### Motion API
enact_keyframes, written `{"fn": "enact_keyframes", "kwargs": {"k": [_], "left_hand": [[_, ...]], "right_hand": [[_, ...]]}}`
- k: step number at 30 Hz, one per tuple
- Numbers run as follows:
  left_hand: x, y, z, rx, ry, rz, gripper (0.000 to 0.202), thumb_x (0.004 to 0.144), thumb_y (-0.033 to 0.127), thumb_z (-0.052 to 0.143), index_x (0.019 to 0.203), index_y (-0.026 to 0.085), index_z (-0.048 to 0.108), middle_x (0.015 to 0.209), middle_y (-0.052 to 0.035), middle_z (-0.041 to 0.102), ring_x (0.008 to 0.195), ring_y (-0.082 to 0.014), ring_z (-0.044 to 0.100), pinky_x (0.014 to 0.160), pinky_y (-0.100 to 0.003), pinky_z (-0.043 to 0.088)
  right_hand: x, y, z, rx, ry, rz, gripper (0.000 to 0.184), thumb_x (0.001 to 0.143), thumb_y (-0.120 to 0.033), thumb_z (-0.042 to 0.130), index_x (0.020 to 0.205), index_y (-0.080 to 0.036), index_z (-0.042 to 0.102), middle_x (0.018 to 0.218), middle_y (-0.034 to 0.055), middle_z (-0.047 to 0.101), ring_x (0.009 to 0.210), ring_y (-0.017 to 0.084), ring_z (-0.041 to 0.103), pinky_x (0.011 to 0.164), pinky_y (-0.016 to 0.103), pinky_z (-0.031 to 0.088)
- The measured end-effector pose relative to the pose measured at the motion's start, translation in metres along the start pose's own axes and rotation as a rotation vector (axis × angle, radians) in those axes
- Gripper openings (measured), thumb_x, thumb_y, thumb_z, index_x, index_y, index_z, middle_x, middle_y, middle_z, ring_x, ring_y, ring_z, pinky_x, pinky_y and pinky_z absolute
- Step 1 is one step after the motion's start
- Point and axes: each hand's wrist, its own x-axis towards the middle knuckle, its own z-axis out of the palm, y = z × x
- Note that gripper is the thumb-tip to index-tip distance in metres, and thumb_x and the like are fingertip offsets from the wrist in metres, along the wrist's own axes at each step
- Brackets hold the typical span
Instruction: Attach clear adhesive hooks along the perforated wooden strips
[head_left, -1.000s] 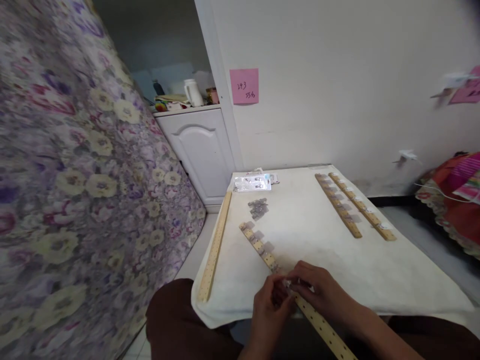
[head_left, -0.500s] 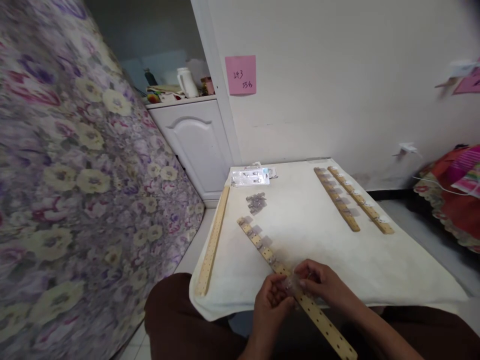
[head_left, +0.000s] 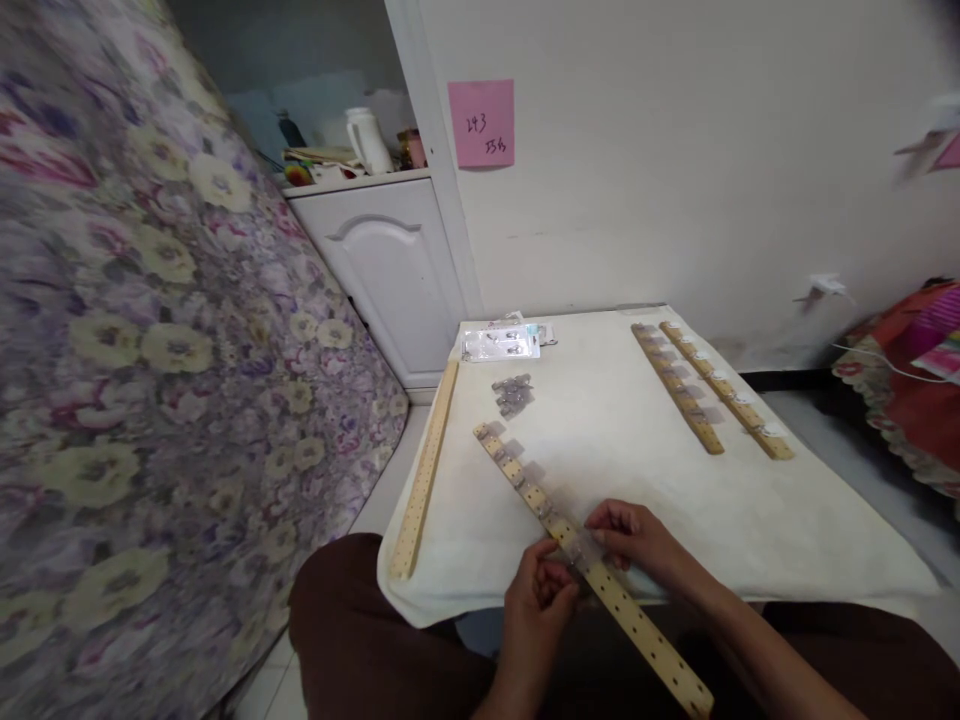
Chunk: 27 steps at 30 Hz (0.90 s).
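Note:
A long wooden strip (head_left: 634, 620) with rows of dark holes lies diagonally, its near end past the table's front edge. Along its far half sit several small clear plastic tabs with metal bits. Over the strip's middle is another clear plastic tab (head_left: 583, 550). My right hand (head_left: 634, 540) pinches this tab's right side between thumb and fingers. My left hand (head_left: 541, 590) is curled at the strip's left edge, thumb and fingertips at the tab's metal end; the fingers partly hide the contact. A small pile of similar tabs (head_left: 512, 396) lies beyond the strip's far end.
A bare holed wooden strip (head_left: 426, 470) lies along the table's left edge. Two strips bearing tabs, one nearer (head_left: 679, 390) and one farther right (head_left: 727, 390), lie on the right. Clear packaging (head_left: 501, 343) sits at the back left. A floral curtain (head_left: 187, 350) hangs at left.
The clear tab now lies flatter over the strip, and my right hand has shifted slightly up. My left fingers are less bunched, at the strip's edge. The view has tilted a little.

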Motion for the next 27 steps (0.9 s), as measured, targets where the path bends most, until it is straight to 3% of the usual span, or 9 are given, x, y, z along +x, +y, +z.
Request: {"fn": "enact_keyframes", "kwargs": {"k": [6,11,27], "left_hand": [[-0.006,0.007,-0.013,0.416,0.035,0.149,0.025,0.077,0.019,0.055,0.102,0.019,0.055,0.075,0.0024,0.055,0.063,-0.0110,0.051,0.060,-0.023,0.042],[-0.007,0.020,-0.019,0.727,-0.027,0.358,0.022,0.089,0.019,0.042,0.103,0.022,0.059,0.090,-0.0040,0.058,0.082,-0.0166,0.056,0.073,-0.028,0.045],[0.003,0.008,-0.025,0.862,-0.101,0.534,0.034,0.092,0.014,0.038,0.119,0.024,0.056,0.099,-0.0068,0.062,0.089,-0.0156,0.059,0.075,-0.027,0.050]], "right_hand": [[0.006,0.002,0.001,-0.034,0.004,0.018,0.017,0.072,-0.031,0.060,0.080,-0.017,0.055,0.055,-0.0079,0.050,0.037,0.006,0.044,0.040,0.020,0.032],[0.005,0.000,0.004,-0.098,0.030,0.000,0.012,0.075,-0.028,0.056,0.080,-0.018,0.054,0.058,-0.0079,0.049,0.037,0.006,0.046,0.039,0.019,0.032],[0.002,-0.001,0.003,-0.152,0.052,-0.013,0.007,0.077,-0.025,0.054,0.079,-0.018,0.054,0.056,-0.0074,0.048,0.040,0.007,0.045,0.040,0.020,0.034]]}}
